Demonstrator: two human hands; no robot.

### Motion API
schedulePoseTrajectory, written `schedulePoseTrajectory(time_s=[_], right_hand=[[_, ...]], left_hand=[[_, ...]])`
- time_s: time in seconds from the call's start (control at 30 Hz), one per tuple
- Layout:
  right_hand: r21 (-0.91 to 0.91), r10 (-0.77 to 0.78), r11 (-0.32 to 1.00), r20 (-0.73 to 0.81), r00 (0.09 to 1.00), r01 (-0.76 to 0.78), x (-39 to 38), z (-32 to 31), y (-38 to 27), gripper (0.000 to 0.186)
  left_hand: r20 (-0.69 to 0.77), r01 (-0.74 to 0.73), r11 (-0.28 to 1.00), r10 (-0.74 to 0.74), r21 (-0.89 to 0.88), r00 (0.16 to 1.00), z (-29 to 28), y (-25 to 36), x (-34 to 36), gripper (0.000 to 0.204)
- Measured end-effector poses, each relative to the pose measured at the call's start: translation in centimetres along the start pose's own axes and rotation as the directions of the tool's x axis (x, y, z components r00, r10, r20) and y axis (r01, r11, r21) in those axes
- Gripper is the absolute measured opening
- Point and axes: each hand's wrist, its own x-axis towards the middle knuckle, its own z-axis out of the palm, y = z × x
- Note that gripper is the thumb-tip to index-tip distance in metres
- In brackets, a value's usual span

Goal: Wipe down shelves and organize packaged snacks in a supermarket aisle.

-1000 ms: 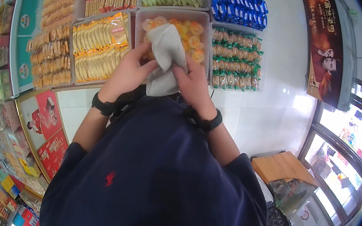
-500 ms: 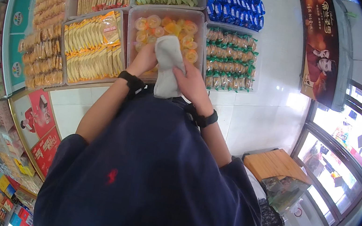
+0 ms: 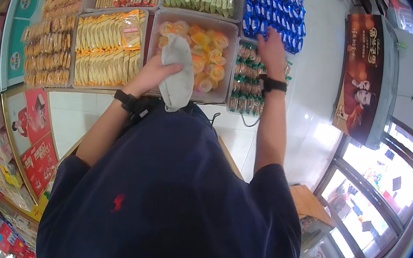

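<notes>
Left hand: fingers closed, pinching a grey cloth
Cloth's place: hanging across the jelly-cup bin
Right hand: reaching over blue-wrapped snacks, fingers' opening and hold unclear

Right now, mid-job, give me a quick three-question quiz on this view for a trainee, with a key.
1. Which hand holds the pale cloth?
2. True or false: the right hand has a bare wrist.
3. Multiple choice: the packets nearest the right hand's fingertips are mainly (A) yellow, (B) blue, (C) pale green.

Key:
1. The left hand.
2. False; there is a black band on it.
3. B.
</notes>
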Motion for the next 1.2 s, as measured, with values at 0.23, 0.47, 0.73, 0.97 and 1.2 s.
schedulePoseTrajectory(time_s=[0.23, 0.47, 0.73, 0.97, 1.2], right_hand=[[-0.34, -0.126, 0.927, 0.118, 0.985, 0.16, 5.0, 1.9, 3.7, 0.076], [-0.401, -0.208, 0.881, 0.148, 0.967, 0.251, 5.8, 2.1, 3.0, 0.067], [-0.313, -0.438, 0.838, 0.104, 0.893, 0.447, 4.0, 2.0, 4.9, 0.058], [0.28, -0.233, 0.924, -0.131, 0.964, 0.261, 0.2, -1.8, 3.7, 0.058], [0.898, -0.204, 0.345, -0.212, 0.956, 0.273, -10.3, -8.8, -6.8, 0.078]], left_hand=[[-0.192, -0.014, 0.97, -0.034, -0.242, 0.981, -2.1, -0.9, -2.3, 0.039], [-0.255, -0.009, 0.969, -0.056, -0.249, 0.965, -2.7, -1.6, -3.7, 0.042], [-0.22, -0.013, 0.976, -0.036, -0.218, 0.975, -1.4, -1.2, -4.0, 0.042], [-0.158, 0.01, 0.968, -0.051, -0.249, 0.986, 0.0, 1.2, -4.5, 0.041], [-0.015, -0.182, 0.96, 0.183, -0.211, 0.983, 3.2, 6.8, -4.0, 0.043]])
